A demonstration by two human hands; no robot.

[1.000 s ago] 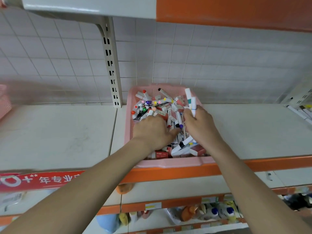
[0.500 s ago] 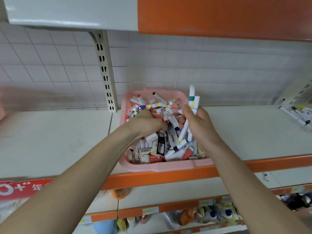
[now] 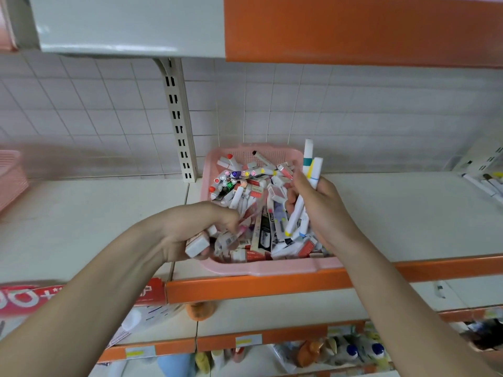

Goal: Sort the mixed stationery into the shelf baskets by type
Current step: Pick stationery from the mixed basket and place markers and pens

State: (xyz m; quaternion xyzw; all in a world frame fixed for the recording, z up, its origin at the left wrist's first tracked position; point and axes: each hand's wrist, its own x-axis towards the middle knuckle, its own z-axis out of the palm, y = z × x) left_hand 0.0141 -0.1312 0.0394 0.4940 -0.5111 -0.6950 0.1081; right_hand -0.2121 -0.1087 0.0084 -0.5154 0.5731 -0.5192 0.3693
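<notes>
A pink basket sits on the shelf in front of me, heaped with mixed stationery: markers, erasers and packaged refills. My left hand is at the basket's near left corner and grips a white eraser together with small packaged items. My right hand is over the basket's right side and holds a bundle of white highlighter pens that stick up above my fingers and down below my palm.
Another pink basket is at the far left of the shelf. Several white markers lie at the far right. An upper shelf overhangs closely. A slotted upright stands behind the basket. The lower shelves hold bottles.
My left hand has drawn back from the middle of the pile to the basket's near left corner, now with an eraser in it. My right hand has lifted the pens slightly.
</notes>
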